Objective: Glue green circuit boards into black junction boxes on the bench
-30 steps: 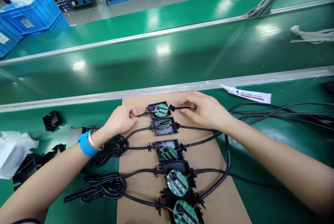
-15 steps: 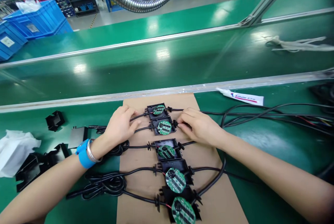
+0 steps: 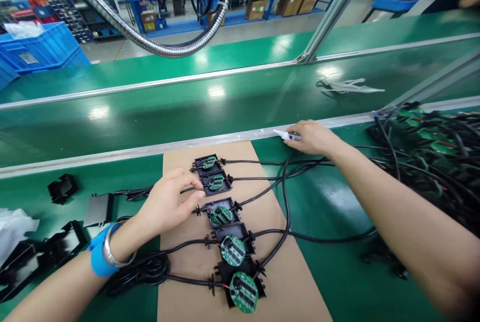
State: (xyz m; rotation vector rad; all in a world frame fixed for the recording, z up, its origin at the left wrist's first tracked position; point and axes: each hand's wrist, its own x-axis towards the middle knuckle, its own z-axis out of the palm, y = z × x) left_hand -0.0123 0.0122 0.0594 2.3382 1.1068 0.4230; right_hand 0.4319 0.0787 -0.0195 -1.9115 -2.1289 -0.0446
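Note:
My right hand [image 3: 315, 138] grips a white glue tube [image 3: 283, 134] by the front edge of the bench, its nozzle pointing left. My left hand [image 3: 174, 199] hovers over the cable on the left of the second black plastic box [image 3: 225, 187], thumb and forefinger apart; whether it touches the cable is hidden. Several such boxes lie in a column on a brown cardboard sheet [image 3: 183, 307]. Each has a round green circuit board [image 3: 243, 292] in or on it, and black cables run out at both sides.
Coiled black cable [image 3: 144, 269] lies left of the cardboard. Empty black housings [image 3: 62, 188] and a white bag [image 3: 15, 232] sit at far left. A pile of cabled boards [image 3: 438, 137] fills the right. A metal flexible hose [image 3: 165, 49] hangs overhead.
My right hand has left the second box's cable end and moved right and away to the glue tube, closing on it. My left hand stays beside the boxes. The view has turned right.

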